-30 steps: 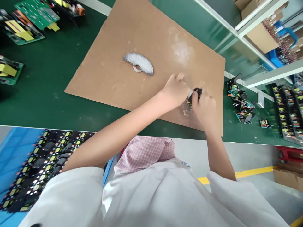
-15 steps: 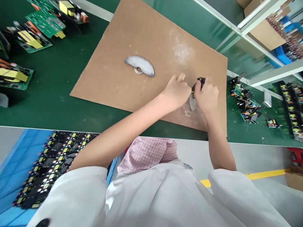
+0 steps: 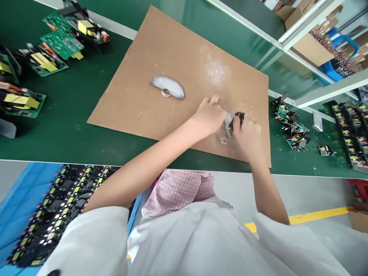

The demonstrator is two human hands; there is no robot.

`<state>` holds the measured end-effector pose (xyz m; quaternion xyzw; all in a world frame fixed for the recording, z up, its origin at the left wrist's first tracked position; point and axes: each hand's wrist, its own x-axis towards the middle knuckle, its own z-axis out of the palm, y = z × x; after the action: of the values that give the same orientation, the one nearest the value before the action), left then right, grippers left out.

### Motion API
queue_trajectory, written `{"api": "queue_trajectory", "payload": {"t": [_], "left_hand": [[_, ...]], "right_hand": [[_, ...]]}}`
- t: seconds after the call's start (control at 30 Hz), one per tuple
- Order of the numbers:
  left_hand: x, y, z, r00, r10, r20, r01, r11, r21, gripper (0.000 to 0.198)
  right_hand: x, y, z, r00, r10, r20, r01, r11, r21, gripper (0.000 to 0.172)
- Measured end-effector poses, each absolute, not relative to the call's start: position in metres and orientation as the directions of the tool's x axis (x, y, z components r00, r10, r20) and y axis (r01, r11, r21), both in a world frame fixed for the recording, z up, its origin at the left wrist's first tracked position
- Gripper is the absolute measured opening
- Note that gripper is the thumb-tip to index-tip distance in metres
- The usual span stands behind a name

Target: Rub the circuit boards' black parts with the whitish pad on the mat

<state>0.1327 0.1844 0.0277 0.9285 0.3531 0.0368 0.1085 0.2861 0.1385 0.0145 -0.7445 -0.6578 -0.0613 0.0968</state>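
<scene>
Several right-hand fingers [image 3: 236, 123] pinch a small black, yellow-flecked electronic component [image 3: 239, 116] beside the left hand [image 3: 209, 115].

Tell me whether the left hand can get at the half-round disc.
Probably yes: the left hand is over the cardboard sheet close to the disc, and nothing shows between them. It need only leave the right hand and its black part.

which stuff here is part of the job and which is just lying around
In use: left hand, right hand, black part, silver piece, white paste on the cardboard.

Lying about: paste-coated half disc, circuit boards, loose parts.
</scene>
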Motion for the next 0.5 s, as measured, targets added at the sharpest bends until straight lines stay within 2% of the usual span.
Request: {"api": "queue_trajectory", "payload": {"t": [0.1, 0.2, 0.27, 0.33, 0.37, 0.43, 0.47, 0.5], "left_hand": [[0.134, 0.186, 0.024, 0.756, 0.653, 0.042, 0.633, -0.746, 0.205, 0.037], [0.133, 0.186, 0.025, 0.752, 0.657, 0.063, 0.634, -0.746, 0.204, 0.036], [0.13, 0.186, 0.028, 0.761, 0.646, 0.059, 0.62, -0.751, 0.226, 0.034], [0.125, 0.186, 0.03, 0.779, 0.624, 0.062, 0.592, -0.764, 0.258, 0.03], [0.124, 0.187, 0.031, 0.784, 0.617, 0.067, 0.58, -0.767, 0.275, 0.028], [0.122, 0.19, 0.03, 0.776, 0.622, 0.102, 0.567, -0.76, 0.317, 0.026], [0.123, 0.19, 0.029, 0.763, 0.632, 0.137, 0.56, -0.752, 0.348, 0.036], [0.124, 0.191, 0.029, 0.744, 0.645, 0.177, 0.549, -0.74, 0.389, 0.052]], "right_hand": [[0.284, 0.139, 0.011, 0.167, 0.956, 0.241, 0.985, -0.149, -0.092, 0.03], [0.286, 0.159, 0.008, 0.202, 0.942, 0.267, 0.971, -0.156, -0.184, 0.03], [0.292, 0.168, 0.007, 0.213, 0.939, 0.271, 0.945, -0.127, -0.302, 0.031], [0.299, 0.167, 0.008, 0.223, 0.939, 0.261, 0.859, -0.063, -0.509, 0.031], [0.301, 0.164, 0.01, 0.241, 0.94, 0.241, 0.762, -0.029, -0.647, 0.031], [0.304, 0.155, 0.014, 0.328, 0.935, 0.138, 0.415, -0.011, -0.91, 0.03], [0.303, 0.151, 0.016, 0.338, 0.94, 0.052, 0.201, -0.018, -0.979, 0.03], [0.301, 0.147, 0.019, 0.316, 0.948, -0.031, -0.001, -0.032, -0.999, 0.032]]}}
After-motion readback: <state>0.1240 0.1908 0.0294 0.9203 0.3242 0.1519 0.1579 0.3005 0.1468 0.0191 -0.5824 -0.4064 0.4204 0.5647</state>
